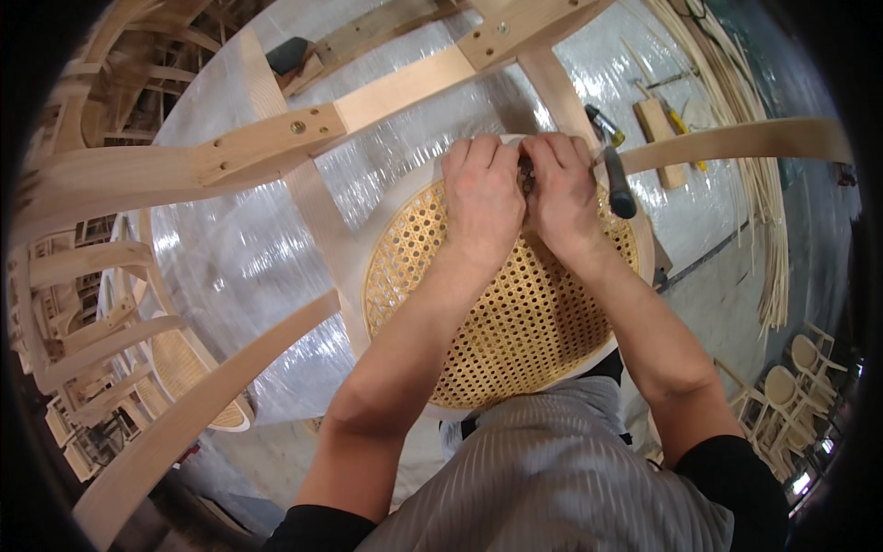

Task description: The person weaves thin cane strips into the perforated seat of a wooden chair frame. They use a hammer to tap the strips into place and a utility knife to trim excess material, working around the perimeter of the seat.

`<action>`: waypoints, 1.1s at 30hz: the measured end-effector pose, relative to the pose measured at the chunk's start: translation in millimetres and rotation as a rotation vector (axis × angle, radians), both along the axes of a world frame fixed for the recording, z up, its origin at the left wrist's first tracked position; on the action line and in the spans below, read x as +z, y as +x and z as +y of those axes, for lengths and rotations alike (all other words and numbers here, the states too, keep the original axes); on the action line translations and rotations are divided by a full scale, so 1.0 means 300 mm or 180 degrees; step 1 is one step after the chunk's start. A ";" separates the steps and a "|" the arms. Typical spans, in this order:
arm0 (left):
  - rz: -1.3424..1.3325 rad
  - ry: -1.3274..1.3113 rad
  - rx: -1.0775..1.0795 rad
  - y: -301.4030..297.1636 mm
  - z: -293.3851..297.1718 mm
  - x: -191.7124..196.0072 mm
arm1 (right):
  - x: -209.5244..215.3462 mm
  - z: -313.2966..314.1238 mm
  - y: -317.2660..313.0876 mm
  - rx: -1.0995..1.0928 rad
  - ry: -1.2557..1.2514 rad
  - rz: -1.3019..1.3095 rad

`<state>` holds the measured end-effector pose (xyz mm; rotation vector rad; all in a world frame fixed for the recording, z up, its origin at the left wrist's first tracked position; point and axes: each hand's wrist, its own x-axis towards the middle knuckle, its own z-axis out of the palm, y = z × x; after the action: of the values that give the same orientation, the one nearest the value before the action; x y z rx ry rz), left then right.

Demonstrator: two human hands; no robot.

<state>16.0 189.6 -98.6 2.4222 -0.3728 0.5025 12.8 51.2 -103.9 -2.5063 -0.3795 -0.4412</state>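
An oval woven cane panel (515,322) in a pale wooden frame (351,304) is right in front of me. My left hand (483,193) rests at its far edge, with the fingers bent down over the rim. Close beside it, my right hand (563,189) is curled at the same edge, its fingertips hidden. A small dark thing (527,175) shows in the narrow gap between the two hands; its kind is unclear. A tool with a black handle (621,191) sticks out just right of my right hand. Whether that hand grips it cannot be made out.
Chair-frame rails (405,90) with bolts cross beyond the panel, over a table wrapped in clear plastic (248,221). Curved wooden arms (221,396) (736,143) reach out on both sides. A wooden block (658,138) and long cane strips (763,212) lie at right. More chair frames (92,276) crowd the left.
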 end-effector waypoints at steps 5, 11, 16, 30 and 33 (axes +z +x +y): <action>0.0889 -0.0232 -0.0343 0.046 0.079 0.091 | 0.053 -0.055 -0.045 0.0353 -0.0112 0.0188; 0.1756 -0.0249 0.0454 0.068 0.277 0.137 | 0.133 -0.185 -0.274 -0.0642 0.2784 0.2149; 0.3145 0.0286 0.0394 0.120 0.298 0.142 | 0.230 -0.174 -0.096 -0.1060 0.5831 0.3512; 0.3573 0.0020 0.0021 0.160 0.290 0.130 | 0.211 -0.108 -0.348 -0.0973 0.3632 0.2793; 0.3395 0.0039 -0.0004 0.160 0.300 0.109 | 0.165 -0.204 -0.414 -0.0413 0.2309 0.2512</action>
<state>63.9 279.5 -66.0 2.3198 0.0950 -0.7924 -111.3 -9.9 -54.3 -1.7934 0.2279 0.3327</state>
